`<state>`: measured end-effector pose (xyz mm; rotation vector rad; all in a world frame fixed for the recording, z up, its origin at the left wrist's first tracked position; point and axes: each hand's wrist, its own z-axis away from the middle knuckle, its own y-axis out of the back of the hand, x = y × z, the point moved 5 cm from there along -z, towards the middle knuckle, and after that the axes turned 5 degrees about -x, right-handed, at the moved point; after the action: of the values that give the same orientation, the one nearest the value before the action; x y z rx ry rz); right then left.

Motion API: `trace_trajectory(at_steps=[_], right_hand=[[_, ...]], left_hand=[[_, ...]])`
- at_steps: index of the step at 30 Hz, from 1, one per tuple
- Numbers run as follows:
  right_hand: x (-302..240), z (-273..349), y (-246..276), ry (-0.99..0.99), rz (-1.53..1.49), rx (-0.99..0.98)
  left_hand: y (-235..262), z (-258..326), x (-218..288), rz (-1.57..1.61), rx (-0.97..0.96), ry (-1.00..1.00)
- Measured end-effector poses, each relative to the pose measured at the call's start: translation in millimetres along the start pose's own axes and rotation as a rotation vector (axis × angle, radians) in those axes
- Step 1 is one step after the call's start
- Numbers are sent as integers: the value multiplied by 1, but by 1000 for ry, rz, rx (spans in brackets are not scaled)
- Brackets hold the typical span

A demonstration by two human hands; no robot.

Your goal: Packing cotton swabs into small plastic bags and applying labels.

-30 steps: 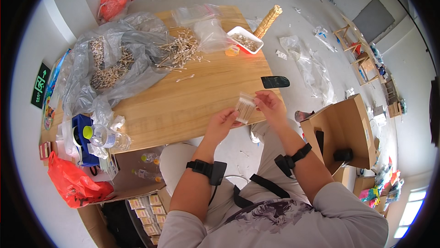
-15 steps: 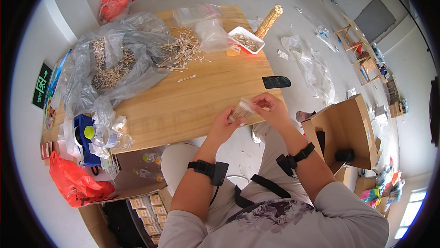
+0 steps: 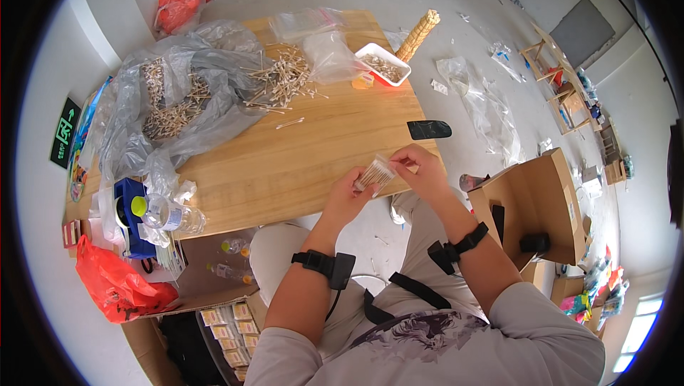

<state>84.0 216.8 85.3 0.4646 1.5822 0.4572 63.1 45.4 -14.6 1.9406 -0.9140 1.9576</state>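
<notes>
A small clear plastic bag packed with cotton swabs [image 3: 375, 174] is held above the table's near edge. My left hand [image 3: 346, 193] is closed around its lower left side, with the swabs lying side by side inside. At the bag's upper right end, my right hand [image 3: 425, 171] pinches the edge between thumb and fingers; a thin red line shows there. Farther back, a loose pile of cotton swabs [image 3: 285, 76] spreads over the wooden table [image 3: 249, 186]. More swabs lie in a large grey plastic bag [image 3: 214, 54] at the left.
A white tray of swabs [image 3: 400, 75] stands near the far right corner, beside clear bags [image 3: 331, 57]. A dark flat pouch [image 3: 429, 129] lies at the right edge. At the left are a bottle [image 3: 174, 216] and a blue bin [image 3: 135, 243]; an open cardboard box [image 3: 527, 201] is right.
My right hand has shifted slightly at the end of the bag, and the bag has turned a little so more swabs show. My left hand keeps its hold.
</notes>
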Motion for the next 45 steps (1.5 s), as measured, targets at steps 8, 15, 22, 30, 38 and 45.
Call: trace_trajectory(at_steps=[8, 15, 22, 30, 38, 45], right_hand=[[-25, 3, -3, 254, 213, 64], [-16, 2, -4, 118, 108, 46], [18, 3, -8, -166, -231, -17], [22, 2, -27, -357, -525, -85], [-22, -44, -10, -140, -39, -85], [24, -145, 15, -13, 300, -43]], left_hand=[[1, 1, 3, 82, 29, 24], [5, 1, 0, -13, -21, 42], [2, 0, 14, 234, 134, 34], [8, 1, 10, 455, 150, 80], [30, 8, 11, 646, 290, 53], [36, 12, 21, 718, 333, 59]])
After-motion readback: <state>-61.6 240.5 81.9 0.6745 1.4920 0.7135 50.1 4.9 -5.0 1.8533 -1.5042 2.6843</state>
